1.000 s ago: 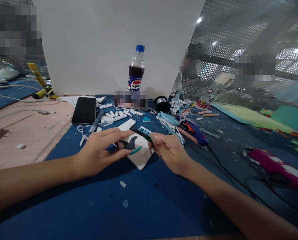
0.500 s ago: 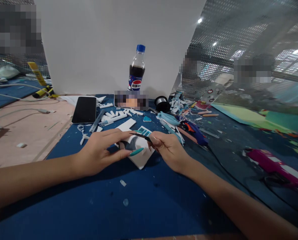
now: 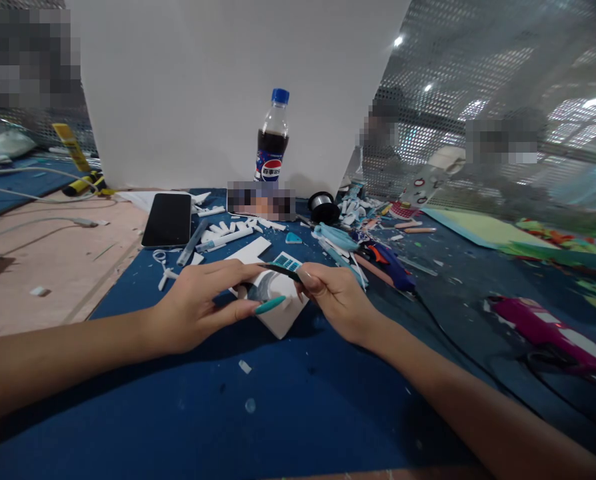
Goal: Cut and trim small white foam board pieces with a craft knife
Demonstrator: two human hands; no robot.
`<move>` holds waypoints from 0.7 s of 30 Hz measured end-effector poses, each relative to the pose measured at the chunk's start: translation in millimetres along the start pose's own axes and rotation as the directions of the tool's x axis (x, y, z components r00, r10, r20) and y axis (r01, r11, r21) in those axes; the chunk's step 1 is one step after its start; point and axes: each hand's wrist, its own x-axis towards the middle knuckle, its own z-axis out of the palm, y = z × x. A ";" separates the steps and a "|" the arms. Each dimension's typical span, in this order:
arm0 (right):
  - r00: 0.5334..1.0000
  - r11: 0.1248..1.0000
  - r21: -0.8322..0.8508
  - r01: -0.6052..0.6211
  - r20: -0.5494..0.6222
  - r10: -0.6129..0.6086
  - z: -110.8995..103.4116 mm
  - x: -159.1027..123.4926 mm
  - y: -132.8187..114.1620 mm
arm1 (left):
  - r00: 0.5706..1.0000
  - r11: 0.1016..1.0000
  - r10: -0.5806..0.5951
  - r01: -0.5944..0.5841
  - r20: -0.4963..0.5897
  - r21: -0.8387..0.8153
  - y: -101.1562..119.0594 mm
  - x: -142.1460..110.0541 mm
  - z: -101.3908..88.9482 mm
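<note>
A thin dark strip (image 3: 281, 270) stretches between my two hands and bows slightly upward. My left hand (image 3: 203, 297) grips its left end under the fingers, the thumb with its long teal nail held lower and apart from the strip. Pinched between the thumb and fingers of my right hand (image 3: 335, 293) is the other end. Just below lies a white board piece (image 3: 281, 327) with a grey curved shape (image 3: 265, 288) on it, partly covered by my hands. A small card with a teal grid (image 3: 287, 261) shows behind the strip.
Behind my hands lie white scraps (image 3: 225, 230), a black phone (image 3: 167, 220), a cola bottle (image 3: 272, 143) and a wire spool (image 3: 324, 208). To the right are a blue glue gun (image 3: 391, 263) with a cord and a magenta tool (image 3: 548, 330). A white panel (image 3: 178, 87) stands behind.
The dark strip has tilted and curved a little more, showing more of its flat face. Both hands stay in nearly the same place.
</note>
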 end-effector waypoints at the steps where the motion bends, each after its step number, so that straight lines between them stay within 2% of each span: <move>1: 1.000 1.000 0.000 0.000 0.003 0.000 -0.1 0.0 -0.1 | 1.000 1.000 -0.001 0.001 -0.004 -0.011 -0.5 -0.3 0.2; 10: 1.000 1.000 -0.004 -0.006 -0.004 0.006 -0.5 0.4 0.1 | 1.000 0.999 0.016 -0.016 0.001 -0.035 -3.4 -1.4 0.5; 21: 0.999 0.999 0.000 -0.036 0.018 0.036 -1.2 -1.4 -1.7 | 0.997 0.999 0.041 -0.041 0.065 0.007 -8.0 -2.0 0.4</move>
